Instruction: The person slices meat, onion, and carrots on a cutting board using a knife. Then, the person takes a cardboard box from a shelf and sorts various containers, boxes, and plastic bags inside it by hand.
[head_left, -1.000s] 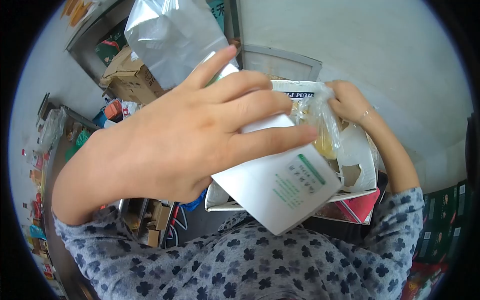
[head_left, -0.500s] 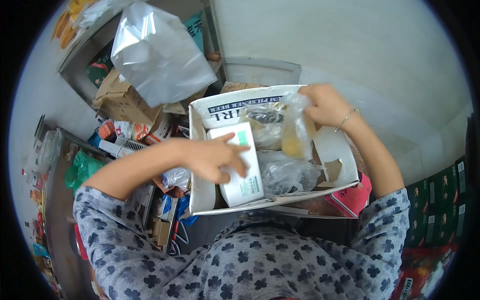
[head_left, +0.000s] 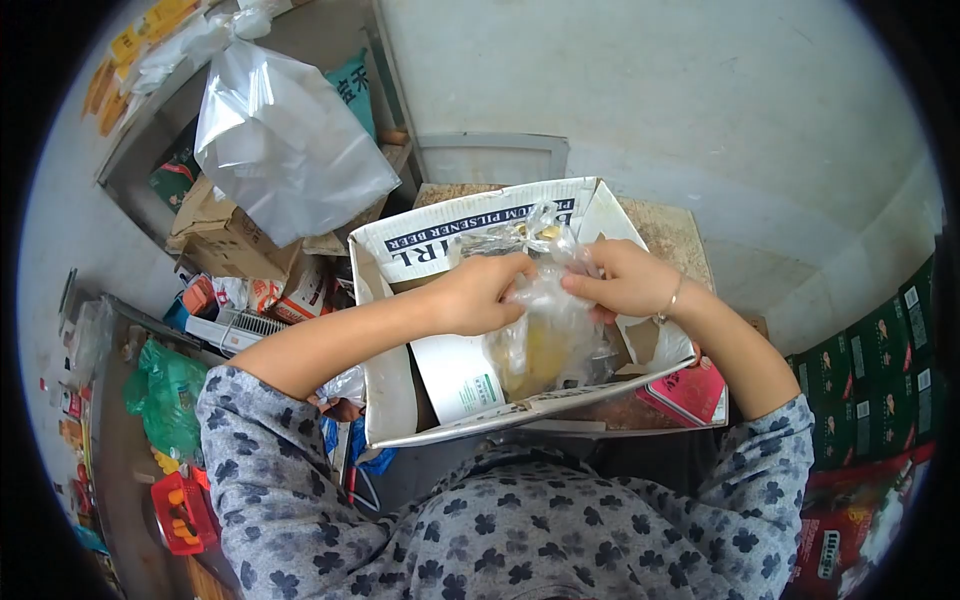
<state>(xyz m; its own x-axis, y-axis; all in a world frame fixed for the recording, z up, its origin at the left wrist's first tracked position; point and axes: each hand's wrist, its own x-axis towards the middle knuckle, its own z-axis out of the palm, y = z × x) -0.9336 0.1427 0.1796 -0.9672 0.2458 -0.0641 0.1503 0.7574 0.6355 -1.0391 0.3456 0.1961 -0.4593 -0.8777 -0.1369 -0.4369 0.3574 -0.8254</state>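
Observation:
A white open-topped carton (head_left: 385, 232) with dark lettering stands in front of me. Over its middle, a clear plastic bag (head_left: 540, 350) with something yellowish inside is gripped near its top by both hands. My left hand (head_left: 480, 292) pinches the bag from one side, fingers closed. Opposite it, my right hand (head_left: 632, 280), with a bracelet at the wrist, has its fingers closed on the same bag. Inside the carton's left part lies a white box (head_left: 455, 375) with green print, partly hidden by my left hand. Other clear plastic lies behind the bag.
A large clear bag (head_left: 285, 140) hangs at the upper left above a brown cardboard box (head_left: 225, 235). Lower left are a green bag (head_left: 172, 395) and a red basket (head_left: 183, 510). A pink box (head_left: 685, 392) touches the carton's right front; green cartons (head_left: 870, 380) are stacked right.
My left hand has set the white box down in the carton, let it go and taken hold of the bag. My right hand has brought the bag toward the carton's middle.

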